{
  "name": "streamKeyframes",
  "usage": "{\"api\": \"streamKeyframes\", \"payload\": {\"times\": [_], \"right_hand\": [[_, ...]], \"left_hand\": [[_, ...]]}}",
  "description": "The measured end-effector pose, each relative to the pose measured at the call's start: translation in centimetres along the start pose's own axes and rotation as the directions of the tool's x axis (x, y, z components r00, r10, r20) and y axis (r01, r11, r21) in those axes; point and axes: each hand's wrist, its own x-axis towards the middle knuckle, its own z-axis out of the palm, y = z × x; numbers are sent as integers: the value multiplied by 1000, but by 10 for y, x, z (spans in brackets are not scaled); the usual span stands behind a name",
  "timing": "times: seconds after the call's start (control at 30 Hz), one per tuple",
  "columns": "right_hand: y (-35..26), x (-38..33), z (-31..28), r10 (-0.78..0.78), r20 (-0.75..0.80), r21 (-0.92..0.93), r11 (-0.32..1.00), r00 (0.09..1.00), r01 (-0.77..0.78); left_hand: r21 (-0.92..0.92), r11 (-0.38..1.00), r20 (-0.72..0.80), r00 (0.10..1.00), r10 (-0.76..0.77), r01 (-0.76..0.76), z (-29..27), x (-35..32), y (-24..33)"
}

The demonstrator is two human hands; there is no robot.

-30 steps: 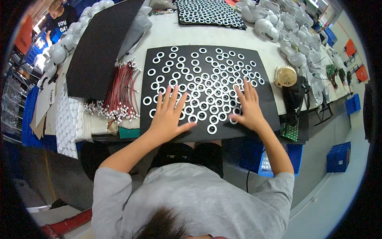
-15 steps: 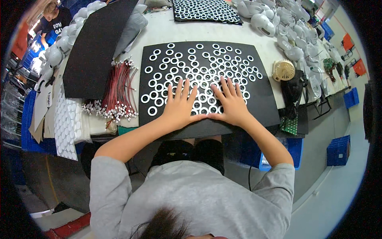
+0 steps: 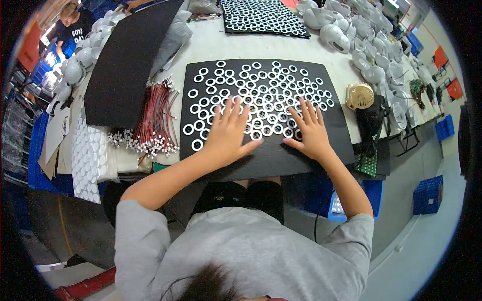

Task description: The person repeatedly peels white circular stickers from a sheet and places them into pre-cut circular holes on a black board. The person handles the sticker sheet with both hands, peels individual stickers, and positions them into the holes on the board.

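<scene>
Many white rings with dark centres (image 3: 263,98) lie scattered over a black foam sheet (image 3: 321,150) on the table in front of me. My left hand (image 3: 228,129) rests palm down over the rings on the near left, fingers stretched out and thumb pointing right. On the near right, my right hand (image 3: 312,131) lies flat with its fingers spread, also touching rings. Neither hand grips anything. Rings under both palms are hidden. A gap with several rings separates the two hands.
Left of the sheet lies a bundle of red and black wires with white connectors (image 3: 156,120), beside a black panel (image 3: 123,65). A second ring-covered sheet (image 3: 263,17) is at the back. White plastic shells (image 3: 334,37) and a small beige fan (image 3: 359,96) stand right.
My hands have moved apart, the right one going rightward, and rings have shifted under them. The thumbs, close together before, are now separated. The whole view has shifted slightly.
</scene>
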Motion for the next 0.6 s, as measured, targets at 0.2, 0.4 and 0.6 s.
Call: {"api": "streamKeyframes", "payload": {"times": [0.2,0.4,0.6], "right_hand": [[18,-3,11,129,61,33,991,990,-131],[34,10,21,161,58,14,987,985,-162],[44,16,24,208,31,33,977,978,-209]], "left_hand": [[188,981,123,992,13,-36,-8,-26,-35],[139,988,97,992,-82,68,13,-11,-46],[176,984,-11,999,-38,40,20,10,-55]]}}
